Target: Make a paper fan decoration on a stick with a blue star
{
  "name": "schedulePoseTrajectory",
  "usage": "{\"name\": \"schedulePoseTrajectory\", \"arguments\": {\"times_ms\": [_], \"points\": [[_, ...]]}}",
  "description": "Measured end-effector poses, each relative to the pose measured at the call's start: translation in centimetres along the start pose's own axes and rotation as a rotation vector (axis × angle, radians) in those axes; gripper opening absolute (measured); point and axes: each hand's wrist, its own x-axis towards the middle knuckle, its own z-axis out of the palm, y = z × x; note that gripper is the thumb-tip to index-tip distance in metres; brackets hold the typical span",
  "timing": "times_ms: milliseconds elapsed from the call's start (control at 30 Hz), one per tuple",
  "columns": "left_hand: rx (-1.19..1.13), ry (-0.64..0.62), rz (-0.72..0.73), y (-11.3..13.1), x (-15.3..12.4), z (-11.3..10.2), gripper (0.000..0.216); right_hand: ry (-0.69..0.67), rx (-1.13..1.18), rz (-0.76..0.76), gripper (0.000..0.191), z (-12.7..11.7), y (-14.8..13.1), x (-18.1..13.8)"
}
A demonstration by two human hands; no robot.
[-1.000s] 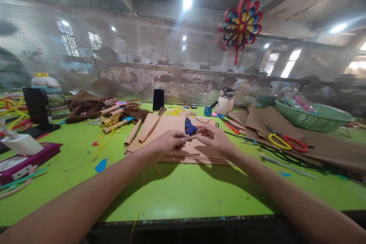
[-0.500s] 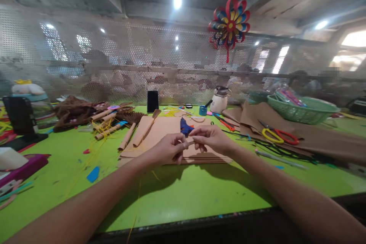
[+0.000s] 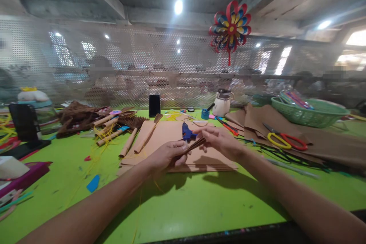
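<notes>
My left hand (image 3: 167, 155) is closed around the near end of a narrow pleated strip of brown paper (image 3: 196, 145). The fingers of my right hand (image 3: 217, 140) pinch its far end. Both hands hover just above a stack of brown paper sheets (image 3: 171, 137) on the green table (image 3: 183, 198). A blue glue gun (image 3: 186, 132) lies on that stack right behind my hands.
Rolled brown paper tubes (image 3: 128, 142) and brown fans lie at the left of the stack. Yellow-and-red scissors (image 3: 281, 140) rest on brown sheets at the right, near a green basket (image 3: 310, 111). A black phone (image 3: 154, 105) leans on the mesh screen; people sit behind it.
The paper strip now tilts between my hands, left hand lower and nearer, gripping more of it. The camera has drifted slightly.
</notes>
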Motion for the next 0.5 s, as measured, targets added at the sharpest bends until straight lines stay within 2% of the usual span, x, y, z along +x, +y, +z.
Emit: {"name": "schedulePoseTrajectory", "arguments": {"times_ms": [133, 367, 500], "points": [[-0.097, -0.006, 0.003, -0.12, 0.08, 0.09, 0.022, -0.117, -0.047, -0.017, 0.035, 0.47, -0.03, -0.33], [-0.048, 0.035, -0.004, -0.28, 0.31, -0.06, 0.023, -0.125, -0.072, -0.014, 0.029, 0.20, 0.11, -0.42], [0.116, 0.084, 0.041, 0.06, 0.38, 0.02, 0.023, -0.110, -0.049, -0.032, 0.028, 0.05, 0.04, -0.34]]}}
